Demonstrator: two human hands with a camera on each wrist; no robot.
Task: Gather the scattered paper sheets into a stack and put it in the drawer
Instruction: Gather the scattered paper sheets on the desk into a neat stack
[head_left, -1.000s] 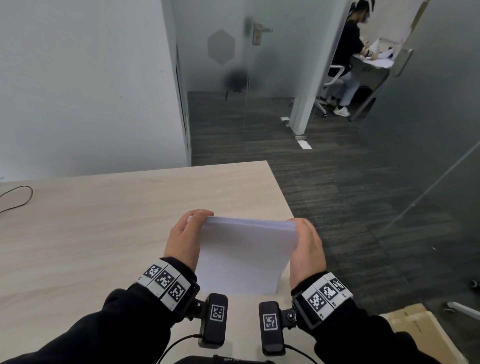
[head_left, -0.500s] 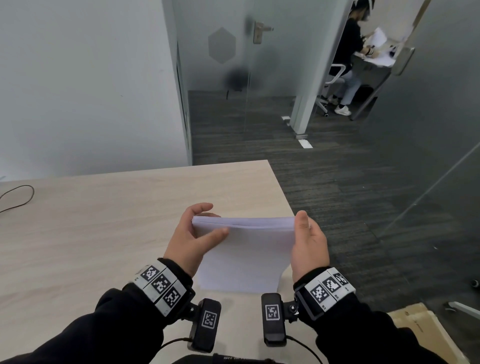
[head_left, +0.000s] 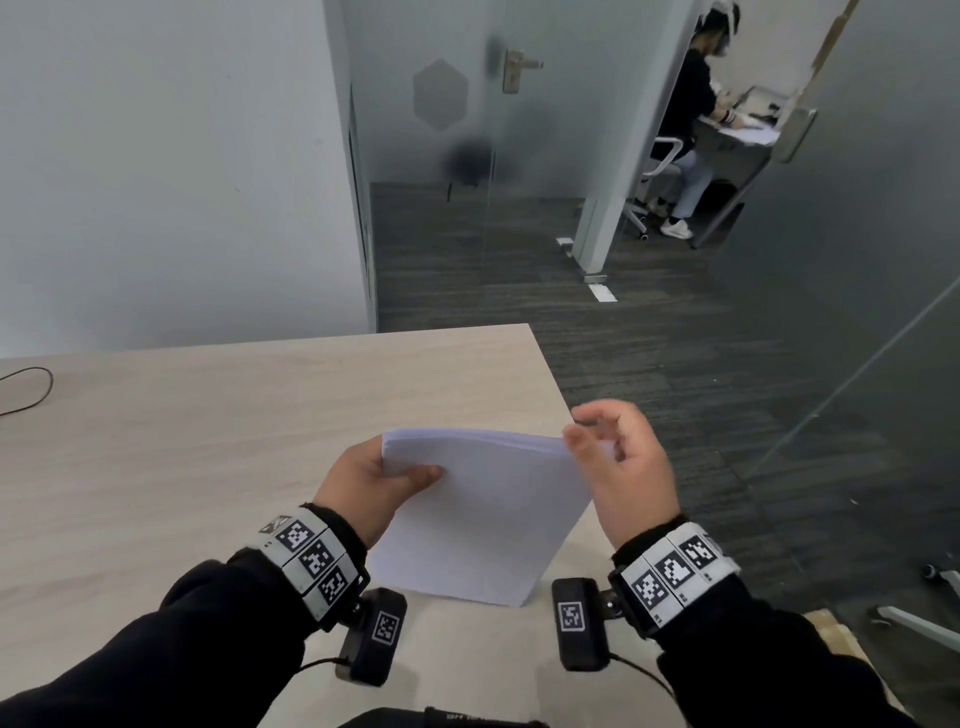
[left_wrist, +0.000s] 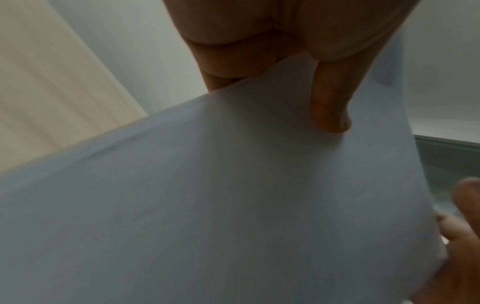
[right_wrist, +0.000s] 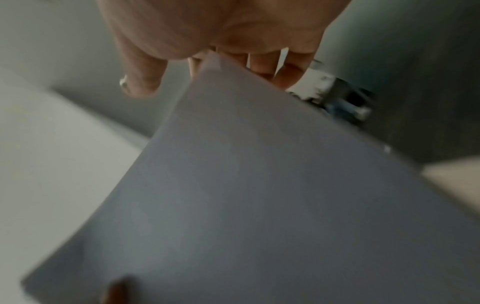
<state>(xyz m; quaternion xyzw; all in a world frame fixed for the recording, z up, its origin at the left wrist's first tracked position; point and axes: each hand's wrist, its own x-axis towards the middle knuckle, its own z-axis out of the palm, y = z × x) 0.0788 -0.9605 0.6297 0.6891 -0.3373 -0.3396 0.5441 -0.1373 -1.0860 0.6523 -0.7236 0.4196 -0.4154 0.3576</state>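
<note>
**Stack gathered, drawer not yet in sight**

We've got the paper stack (head_left: 483, 514) up off the table (head_left: 208, 441), held on edge near the table's right side, at about 5 o'clock from its centre. Our left hand (head_left: 371, 486) is clamped on the stack's upper left corner, thumb across the near face and fingers behind it; the left wrist view shows that pinch clearly. Our right hand (head_left: 621, 467) sits at 3 o'clock of the stack, fingers spread and relaxed, the grip apart, thumb just beside the top right corner. Whether it touches the sheets we cannot tell.

We see no loose sheets on the table, only a black cable (head_left: 26, 389) over at 9 o'clock. So the gathering looks done, we judge. What's left is the second half: finding the drawer, which no view shows, and sliding the stack inside.
</note>
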